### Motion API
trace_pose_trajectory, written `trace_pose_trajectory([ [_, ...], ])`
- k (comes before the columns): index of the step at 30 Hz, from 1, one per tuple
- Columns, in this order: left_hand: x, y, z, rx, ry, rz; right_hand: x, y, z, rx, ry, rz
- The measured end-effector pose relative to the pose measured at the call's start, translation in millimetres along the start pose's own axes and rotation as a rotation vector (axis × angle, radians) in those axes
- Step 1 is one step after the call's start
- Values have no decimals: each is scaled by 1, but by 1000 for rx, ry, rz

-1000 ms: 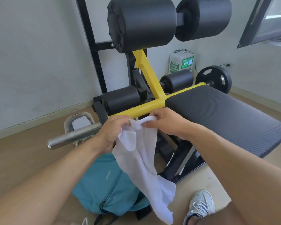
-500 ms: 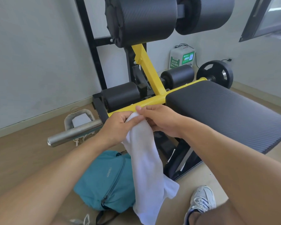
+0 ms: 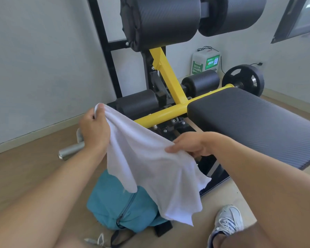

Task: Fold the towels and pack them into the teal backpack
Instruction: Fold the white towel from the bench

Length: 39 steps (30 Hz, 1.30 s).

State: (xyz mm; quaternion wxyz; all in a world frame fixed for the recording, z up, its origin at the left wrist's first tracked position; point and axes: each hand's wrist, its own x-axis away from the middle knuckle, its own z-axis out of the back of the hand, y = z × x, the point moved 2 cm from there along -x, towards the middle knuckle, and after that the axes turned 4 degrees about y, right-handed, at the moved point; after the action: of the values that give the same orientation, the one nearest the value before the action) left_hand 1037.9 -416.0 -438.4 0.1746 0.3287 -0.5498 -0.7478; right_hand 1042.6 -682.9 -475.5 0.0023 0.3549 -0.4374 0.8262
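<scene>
So the white towel [image 3: 150,163] is up in the air, stretched between both hands. The left hand [image 3: 94,129] is fisted around one top corner, held up higher, and the right hand [image 3: 191,145] is pinching the top edge further along, lower down. The rest hangs loose and kind of crumpled, with the bottom draping right over the teal backpack [image 3: 118,206] sitting on the floor [image 3: 25,176] below, next to the gym bench [image 3: 249,122].

My take on doing this bit well: level the two hands so the top edge pulls flat, give it a shake to get the bunching out, then bring the corners together for a clean halving. The bench pad looks like a decent worktop to lay it on if folding mid-air gets messy.

As for the backpack, the zipper I can see on the front looks closed, and the towel covers the top, so I can't tell if the main compartment is open or if anything's in there yet.
</scene>
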Motion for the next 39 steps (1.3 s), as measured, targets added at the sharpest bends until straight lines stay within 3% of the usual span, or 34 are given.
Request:
trace_pose_trajectory([
  [4, 19, -4, -13, -187, -339, -174, 0, -27, 2, -217, 252, 173],
  [7, 43, -1, -29, -212, -553, -228, 1, -41, -4, -378, 186, 263],
  [11, 58, 6, -38, -134, -623, -102, -2, -46, -5, -451, 185, 301],
  [17, 54, 3, -38, -33, -554, 47, -8, -42, -10, -498, 46, 326],
  [21, 49, -3, -39, 13, -447, 130, -15, -37, -19, -468, 51, 326],
  [26, 29, -12, -35, 237, -260, 352, -21, -17, -23, 7, 6, 208],
  [29, 19, -12, -27, 270, -164, 344, -20, -4, -24, 346, -20, 115],
  [32, 10, -21, -21, 254, -99, 335, -18, 3, -19, 493, -31, 36],
  [36, 2, -37, -14, 120, -86, 269, -19, -1, -12, 417, 47, 60],
  [39, 8, -39, -17, -12, -196, 144, -11, -14, -13, -74, -10, 96],
])
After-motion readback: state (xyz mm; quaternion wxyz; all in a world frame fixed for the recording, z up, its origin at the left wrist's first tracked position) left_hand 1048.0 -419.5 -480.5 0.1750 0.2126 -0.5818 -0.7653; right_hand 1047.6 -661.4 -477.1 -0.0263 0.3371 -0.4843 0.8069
